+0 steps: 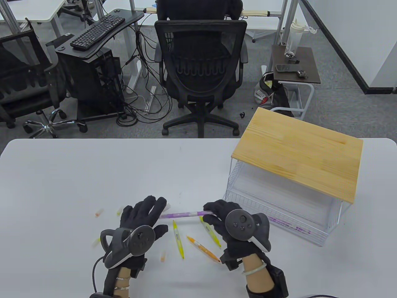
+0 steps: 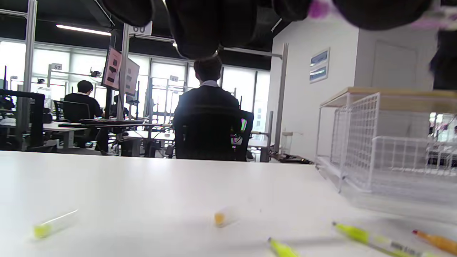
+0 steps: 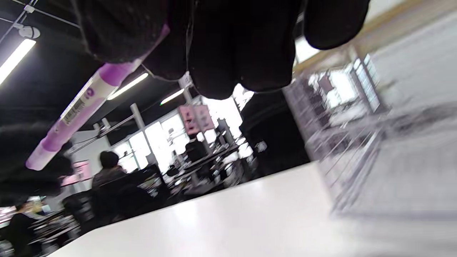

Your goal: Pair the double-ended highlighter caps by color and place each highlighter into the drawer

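Setting: white tabletop (image 1: 62, 173), open-plan office with black mesh chair (image 1: 200, 62) behind.
Held item: purple double-ended highlighter (image 1: 186, 214), lifted off table between both hands, lying roughly level, left to right.
Right hand (image 1: 231, 222): fingers curled round right end of barrel, firm hold.
Left hand (image 1: 141, 217): fingers spread over left end; whether pinching a cap there, cannot tell.
Loose pens: two yellow highlighters (image 1: 178, 236) and orange highlighter (image 1: 204, 250) lying near, under the hands.
Loose caps: small orange cap (image 1: 98, 213), others scattered left.
Drawer: white wire drawer (image 1: 279, 214) under wooden top, right, pulled out, purple pen inside.
Advice: steady barrel with right, push matching purple cap straight on until seated, then carry right and lay beside pen already stored.
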Action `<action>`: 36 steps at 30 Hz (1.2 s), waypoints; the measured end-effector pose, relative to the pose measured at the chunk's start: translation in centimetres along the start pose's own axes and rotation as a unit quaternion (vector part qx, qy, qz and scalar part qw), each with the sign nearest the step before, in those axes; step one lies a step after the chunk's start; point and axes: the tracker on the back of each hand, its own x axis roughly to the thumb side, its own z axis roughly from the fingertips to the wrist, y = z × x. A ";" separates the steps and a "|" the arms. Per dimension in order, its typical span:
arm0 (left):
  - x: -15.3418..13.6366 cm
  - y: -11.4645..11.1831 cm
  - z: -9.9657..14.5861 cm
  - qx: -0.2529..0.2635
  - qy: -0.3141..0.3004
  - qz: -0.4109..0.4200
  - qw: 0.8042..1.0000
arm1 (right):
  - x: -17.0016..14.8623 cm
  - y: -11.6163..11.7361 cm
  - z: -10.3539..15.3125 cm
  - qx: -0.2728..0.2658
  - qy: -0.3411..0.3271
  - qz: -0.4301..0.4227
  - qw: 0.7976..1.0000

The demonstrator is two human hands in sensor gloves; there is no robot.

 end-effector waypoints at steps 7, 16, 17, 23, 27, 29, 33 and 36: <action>-0.8 -3.6 -1.6 -0.137 0.034 -0.064 0.988 | -7.2 -7.2 2.1 -0.015 0.172 0.168 0.970; -0.2 -4.8 -1.9 -0.165 0.028 -0.067 0.984 | -13.6 -5.8 2.7 -0.038 0.264 0.085 0.960; -0.3 -4.8 -1.9 -0.163 0.028 -0.066 0.984 | -13.9 -5.6 2.7 -0.039 0.268 0.054 0.961; -1.0 -4.8 -1.9 -0.160 0.037 -0.050 0.985 | -14.7 -3.8 1.5 -0.060 0.294 0.081 0.950; -1.0 -5.0 -2.0 -0.168 0.042 -0.060 0.983 | -11.8 -2.7 1.9 -0.072 0.240 0.161 0.955; -1.1 -5.1 -2.2 -0.170 0.043 -0.052 0.983 | -9.7 -1.8 2.3 -0.080 0.187 0.170 0.964; -1.0 -5.3 -2.2 -0.180 0.042 -0.057 0.981 | -6.6 1.7 2.3 0.079 0.128 0.212 0.966; -1.0 -4.9 -2.0 -0.173 0.044 -0.062 0.982 | -5.7 5.4 2.3 0.249 0.146 0.269 0.919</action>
